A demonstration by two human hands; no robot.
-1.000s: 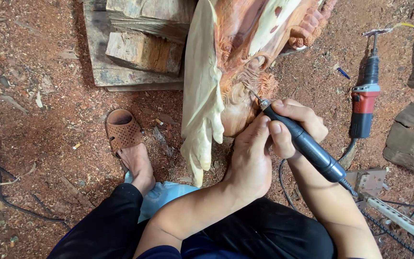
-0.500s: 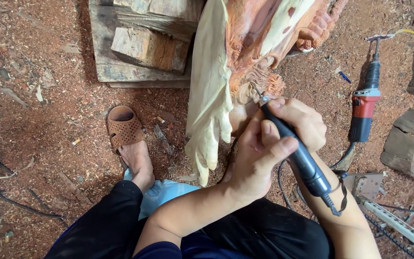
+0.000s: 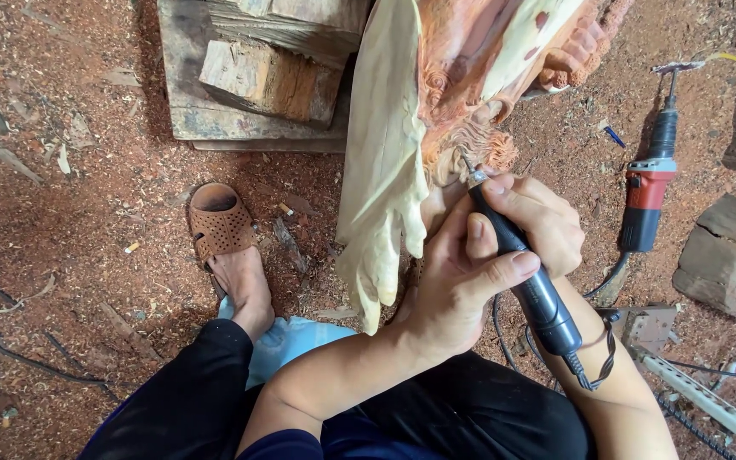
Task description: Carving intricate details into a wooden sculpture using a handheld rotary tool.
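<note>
Wood: pale-and-reddish wood carving (image 3: 436, 111) stands on the sawdust floor right in front of the seated person, its cream-coloured lower edge hanging down toward their knees.
Tool: black rotary handpiece (image 3: 526, 273), pen-shaped, long axis slanting from lower right up to upper left, with the bit end touching the curly reddish detail on the carving.
Right hand: right hand (image 3: 538, 217) is wrapped closed round the upper part of the handpiece, fingers curled tight just behind the bit.
Left hand: left hand (image 3: 449, 285) is closed on it too, thumb pressed across the barrel, heel against the carving's lower edge from what I can see.
Key relation: work spot sits up and to the left of both grips, dead in line with the tool's axis; right hand is the nearer one to the tip.
Nearby: red-and-black power tool (image 3: 649, 192) lying on the ground well to the right, untouched; wood blocks (image 3: 266, 77) behind the sandalled foot (image 3: 223, 238).
</note>
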